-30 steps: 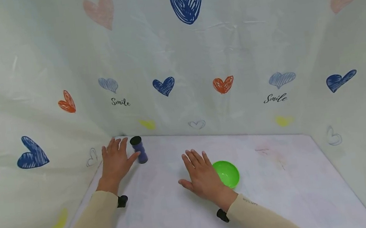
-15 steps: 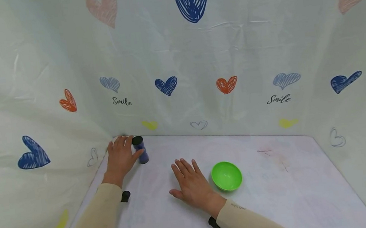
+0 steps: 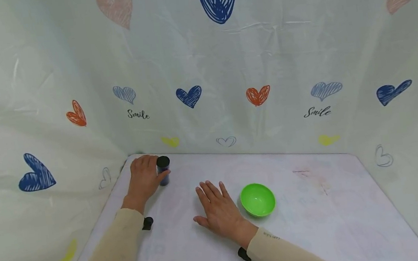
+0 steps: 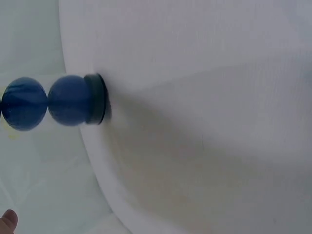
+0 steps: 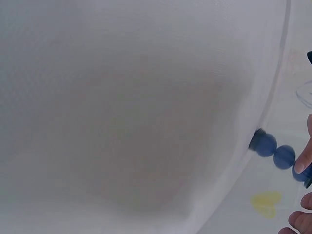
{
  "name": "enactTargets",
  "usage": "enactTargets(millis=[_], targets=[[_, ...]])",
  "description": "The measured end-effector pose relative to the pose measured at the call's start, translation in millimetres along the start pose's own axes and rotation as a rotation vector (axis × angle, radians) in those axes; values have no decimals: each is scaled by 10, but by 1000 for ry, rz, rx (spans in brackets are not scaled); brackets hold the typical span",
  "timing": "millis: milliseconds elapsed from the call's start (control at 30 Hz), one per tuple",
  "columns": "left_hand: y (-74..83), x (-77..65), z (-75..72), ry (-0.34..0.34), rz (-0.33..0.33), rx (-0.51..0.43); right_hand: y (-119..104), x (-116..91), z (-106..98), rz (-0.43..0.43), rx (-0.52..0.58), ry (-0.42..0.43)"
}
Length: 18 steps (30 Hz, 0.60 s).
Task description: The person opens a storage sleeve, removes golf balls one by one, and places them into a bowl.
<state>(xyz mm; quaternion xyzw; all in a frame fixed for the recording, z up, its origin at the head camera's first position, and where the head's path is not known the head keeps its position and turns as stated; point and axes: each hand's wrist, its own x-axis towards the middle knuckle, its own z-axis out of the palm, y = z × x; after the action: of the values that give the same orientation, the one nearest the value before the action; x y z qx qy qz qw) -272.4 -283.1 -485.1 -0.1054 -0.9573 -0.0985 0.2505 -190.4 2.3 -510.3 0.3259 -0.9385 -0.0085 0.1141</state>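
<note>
A clear tube of blue balls (image 3: 163, 163) with dark end caps is near the far left corner of the table (image 3: 311, 213). My left hand (image 3: 144, 180) grips it, thumb across the front and fingers at its left side. In the left wrist view the lower balls (image 4: 70, 100) show, with one fingertip (image 4: 9, 220) low at the edge. My right hand (image 3: 220, 213) has its fingers straight, palm toward the table, left of a green bowl (image 3: 257, 200). The right wrist view catches the tube (image 5: 284, 157) at the right edge, partly hidden by a finger (image 5: 304, 158).
A white curtain (image 3: 277, 53) printed with hearts and the word Smile hangs behind the table and along both sides. Its left panel (image 3: 92, 156) runs close by the left hand. A dark wrist camera (image 3: 147, 223) sits under the left sleeve.
My left hand has moved right and closed on the tube; the tube's top has swung right and toward me. My right hand has shifted left, away from the bowl, then stopped.
</note>
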Motion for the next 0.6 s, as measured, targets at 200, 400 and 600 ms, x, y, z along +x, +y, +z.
enactTargets(millis=[200,400,600], targets=[[185,-58,41,25,71,1,43,-31,-5,11,-33,13],[464,-136,3,5,52,9,107,-87,-19,12,-51,29],[790,-292,-9,-29,49,-14,174,-189,-38,26,-53,34]])
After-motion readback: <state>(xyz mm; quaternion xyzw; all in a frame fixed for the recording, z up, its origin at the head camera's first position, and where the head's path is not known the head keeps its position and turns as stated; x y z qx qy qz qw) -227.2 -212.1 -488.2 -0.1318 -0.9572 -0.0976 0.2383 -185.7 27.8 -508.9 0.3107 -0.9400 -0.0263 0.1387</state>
